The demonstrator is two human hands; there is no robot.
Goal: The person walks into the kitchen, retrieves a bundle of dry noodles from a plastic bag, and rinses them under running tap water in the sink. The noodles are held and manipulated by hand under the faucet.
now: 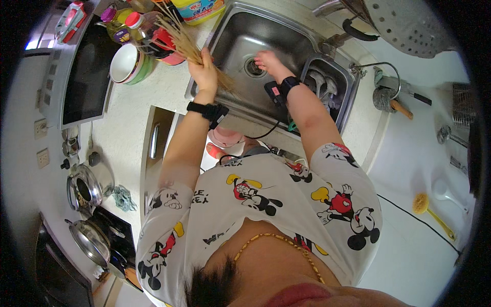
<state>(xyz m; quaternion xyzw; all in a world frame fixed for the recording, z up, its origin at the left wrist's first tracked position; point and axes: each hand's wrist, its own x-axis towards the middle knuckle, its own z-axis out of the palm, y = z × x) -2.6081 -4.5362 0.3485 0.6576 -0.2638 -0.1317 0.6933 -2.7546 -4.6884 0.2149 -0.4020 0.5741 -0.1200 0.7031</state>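
Observation:
My left hand (203, 75) grips a bundle of dry straw stalks (184, 44), like a straw brush. Its long thin ends fan out up and left past a soy-sauce-coloured bottle (153, 36); the frayed other end (226, 81) hangs over the near left rim of the stainless steel sink (230, 42). Over the sink's drain (253, 69) is my right hand (268, 63), fingers slightly bent and apart, with nothing visible in them. Whether the fingertips touch the drain cannot be told. Both wrists wear black straps with small devices.
Right of my right forearm, a smaller basin (337, 111) holds ladles. Nested bowls (128, 65), an oil bottle (117, 23) and a yellow detergent bottle (197, 9) stand left. A perforated metal strainer (406, 27) hangs at upper right. A cupboard drawer (153, 142) is below the counter.

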